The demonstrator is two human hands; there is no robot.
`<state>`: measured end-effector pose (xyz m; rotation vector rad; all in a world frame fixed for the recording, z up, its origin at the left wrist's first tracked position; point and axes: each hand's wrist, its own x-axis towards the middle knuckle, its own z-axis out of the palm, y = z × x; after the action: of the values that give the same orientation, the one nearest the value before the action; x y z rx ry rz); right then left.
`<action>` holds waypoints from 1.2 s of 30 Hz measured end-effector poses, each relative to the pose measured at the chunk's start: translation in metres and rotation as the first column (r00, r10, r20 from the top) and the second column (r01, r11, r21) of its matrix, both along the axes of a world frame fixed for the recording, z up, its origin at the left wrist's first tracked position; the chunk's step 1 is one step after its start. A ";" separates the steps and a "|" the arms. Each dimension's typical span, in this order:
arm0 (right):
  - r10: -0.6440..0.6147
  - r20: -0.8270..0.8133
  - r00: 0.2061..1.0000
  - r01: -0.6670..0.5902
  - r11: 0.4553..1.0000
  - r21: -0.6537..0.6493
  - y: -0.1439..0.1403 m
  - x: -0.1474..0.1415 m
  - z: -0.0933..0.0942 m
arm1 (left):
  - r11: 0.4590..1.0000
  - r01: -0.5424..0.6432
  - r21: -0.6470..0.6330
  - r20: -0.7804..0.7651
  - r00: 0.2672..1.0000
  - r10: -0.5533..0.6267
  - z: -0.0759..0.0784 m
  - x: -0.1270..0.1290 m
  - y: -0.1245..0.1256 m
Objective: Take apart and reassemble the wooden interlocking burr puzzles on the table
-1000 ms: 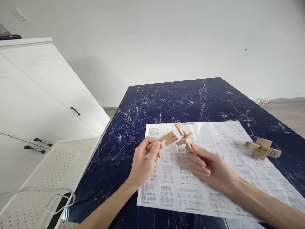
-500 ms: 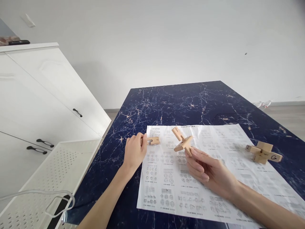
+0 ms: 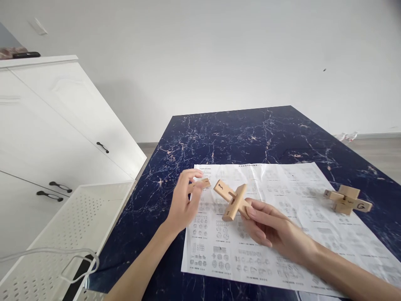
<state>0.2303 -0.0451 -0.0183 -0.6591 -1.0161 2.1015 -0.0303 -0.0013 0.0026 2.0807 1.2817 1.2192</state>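
My right hand grips the end of two crossed wooden puzzle pieces and holds them above the sheet. One piece passes through the other, and both bear black marks. To their left, my left hand has its thumb and fingers around a single wooden puzzle piece. The tip of that piece shows a short dark mark; the rest is partly covered by the fingers. A small gap separates it from the crossed pieces. Beneath both hands lies a white printed instruction sheet with rows of small diagrams.
An assembled wooden cross puzzle with lettered ends rests on the sheet at the right. The dark blue marbled table reaches back toward a white wall. On the left stand a white cabinet and a perforated white surface with a cable.
My right hand has turned the crossed pieces, and their marked end now sits lower and further left. My left hand has rotated, bringing its thumb into view, and shifted slightly right.
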 end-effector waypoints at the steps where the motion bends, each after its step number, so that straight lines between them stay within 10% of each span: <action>1: 0.014 0.014 1.000 -0.015 1.000 0.017 -0.001 0.000 0.000 | 0.988 0.128 -0.081 0.078 0.989 -0.122 0.003 0.002 -0.004; 5: 0.059 0.072 0.996 -0.064 0.996 0.069 -0.002 0.000 0.002 | 0.856 0.482 -0.187 0.232 0.868 -0.438 0.005 0.010 -0.016; 11: 0.111 0.125 0.986 -0.126 0.985 0.116 -0.003 0.003 0.000 | 0.739 0.597 -0.313 0.338 0.797 -0.501 0.002 0.014 -0.021; 36: -0.008 0.046 0.999 0.008 1.000 0.008 0.001 0.005 0.003 | 0.878 0.448 -0.167 0.297 0.872 -0.389 -0.001 0.012 -0.020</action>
<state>0.2353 -0.0443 -0.0151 -0.7092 -1.0449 2.0825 -0.0186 -0.0209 0.0016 1.8328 0.7545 1.0395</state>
